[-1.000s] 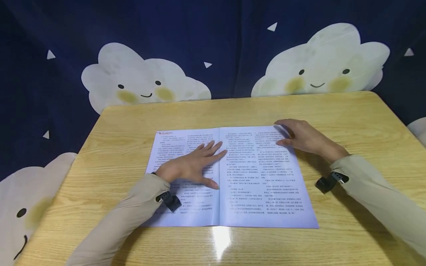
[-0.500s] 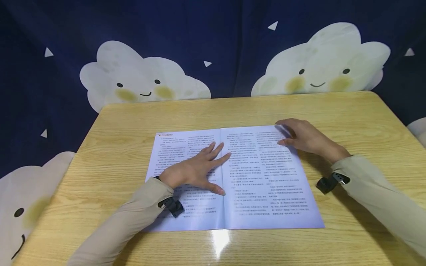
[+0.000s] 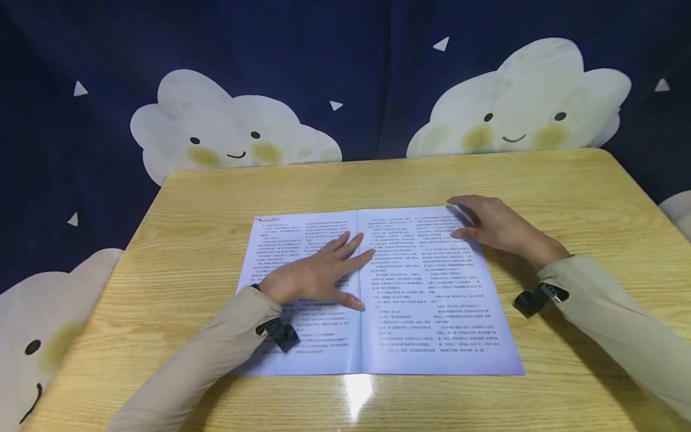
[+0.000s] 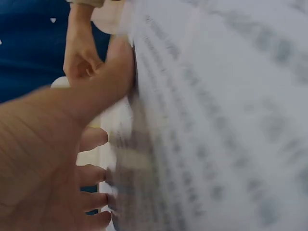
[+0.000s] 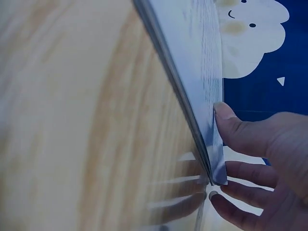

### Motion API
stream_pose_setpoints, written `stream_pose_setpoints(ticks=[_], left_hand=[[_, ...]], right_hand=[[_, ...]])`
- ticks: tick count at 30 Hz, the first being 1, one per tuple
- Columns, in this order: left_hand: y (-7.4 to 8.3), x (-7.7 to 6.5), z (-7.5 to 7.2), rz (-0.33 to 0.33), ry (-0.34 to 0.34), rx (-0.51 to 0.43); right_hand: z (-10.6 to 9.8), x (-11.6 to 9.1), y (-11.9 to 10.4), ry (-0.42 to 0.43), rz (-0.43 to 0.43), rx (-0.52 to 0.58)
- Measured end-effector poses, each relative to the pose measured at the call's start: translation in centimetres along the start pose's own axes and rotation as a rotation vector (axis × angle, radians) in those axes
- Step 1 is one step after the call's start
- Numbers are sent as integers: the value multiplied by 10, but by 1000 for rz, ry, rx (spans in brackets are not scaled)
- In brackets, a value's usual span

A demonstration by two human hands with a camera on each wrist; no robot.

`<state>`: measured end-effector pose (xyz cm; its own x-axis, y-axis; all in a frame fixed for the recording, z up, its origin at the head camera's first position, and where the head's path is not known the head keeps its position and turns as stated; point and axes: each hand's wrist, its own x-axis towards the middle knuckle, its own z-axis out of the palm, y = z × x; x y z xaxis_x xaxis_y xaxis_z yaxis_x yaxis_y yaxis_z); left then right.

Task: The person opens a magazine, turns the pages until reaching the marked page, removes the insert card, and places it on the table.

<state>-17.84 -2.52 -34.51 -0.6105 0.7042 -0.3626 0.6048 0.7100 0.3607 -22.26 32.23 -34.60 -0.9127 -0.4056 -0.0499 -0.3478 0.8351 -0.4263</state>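
Observation:
An open magazine (image 3: 432, 288) with printed text columns lies flat on the wooden table in the head view. Across its left page my left hand (image 3: 318, 273) is spread, fingers reaching over the centre fold and thumb at the fold lower down. In the left wrist view the left hand (image 4: 53, 139) has its thumb and fingertips close over the blurred page. My right hand (image 3: 496, 222) is at the far right corner, thumb at the page's side and fingers curled at the far edge. The right wrist view shows this right hand (image 5: 269, 168) holding the corner, where the top page (image 5: 219, 163) stands slightly apart from those beneath.
The wooden table (image 3: 550, 192) reaches around the magazine on every side. Behind it hangs a dark blue curtain (image 3: 372, 78) with smiling white clouds. Each wrist carries a small black device on a strap, over beige sleeves (image 3: 200, 354).
The magazine's near edge has shifted slightly right and towards me, with my left hand moving slightly right too. My right hand stays at the far right corner.

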Motion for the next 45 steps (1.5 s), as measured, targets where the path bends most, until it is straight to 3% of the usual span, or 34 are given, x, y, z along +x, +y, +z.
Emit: stream_pose_setpoints(ticks=[6, 11, 16, 26, 33, 41, 45], left_hand=[[-3, 11, -8, 63, 95, 23], [-3, 20, -13, 69, 134, 40], [0, 25, -16, 84, 192, 30], [3, 29, -16, 35, 150, -15], [3, 31, -16, 39, 112, -29], [4, 38, -20, 4, 83, -33], [1, 47, -25, -27, 111, -49]], right_hand=[[0, -1, -3, 45, -57, -54], [0, -2, -2, 84, -68, -38], [1, -1, -2, 55, -51, -42], [2, 0, -4, 29, -27, -48], [2, 1, -4, 23, 5, -8], [0, -3, -6, 151, -5, 43], [1, -5, -6, 201, 5, 106]])
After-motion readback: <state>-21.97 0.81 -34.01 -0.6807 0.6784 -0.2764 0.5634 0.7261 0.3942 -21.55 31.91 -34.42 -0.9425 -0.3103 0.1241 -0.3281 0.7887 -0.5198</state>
